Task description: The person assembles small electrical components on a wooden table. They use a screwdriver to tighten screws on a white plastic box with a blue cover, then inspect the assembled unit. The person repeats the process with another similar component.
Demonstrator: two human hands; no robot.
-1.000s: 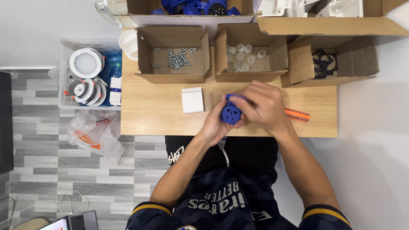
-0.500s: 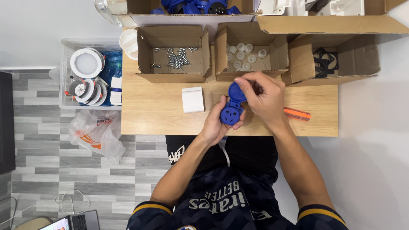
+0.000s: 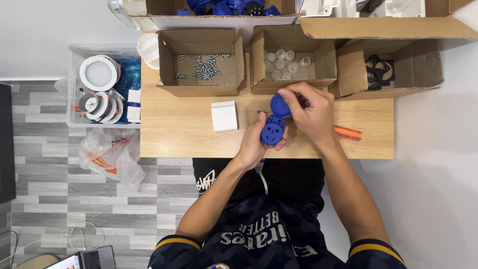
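Over the near half of the wooden table (image 3: 174, 134), my left hand (image 3: 254, 144) grips a blue round socket body (image 3: 273, 133) with pin holes in its face. Its hinged blue lid (image 3: 280, 105) stands flipped open above it. My right hand (image 3: 308, 112) has its fingers on the lid's upper edge. An orange-handled screwdriver (image 3: 347, 132) lies on the table, partly hidden under my right wrist. A small white block (image 3: 224, 115) sits to the left of my hands.
Open cardboard boxes line the table's far side: one with screws (image 3: 203, 69), one with small white caps (image 3: 285, 62), one with black parts (image 3: 379, 72). Further back are boxes of blue parts (image 3: 224, 7) and white parts. A plastic bin (image 3: 102, 84) and a bag (image 3: 112, 154) stand left.
The socket's lid has swung open, and my right hand has moved up from covering the socket to the lid's top edge.
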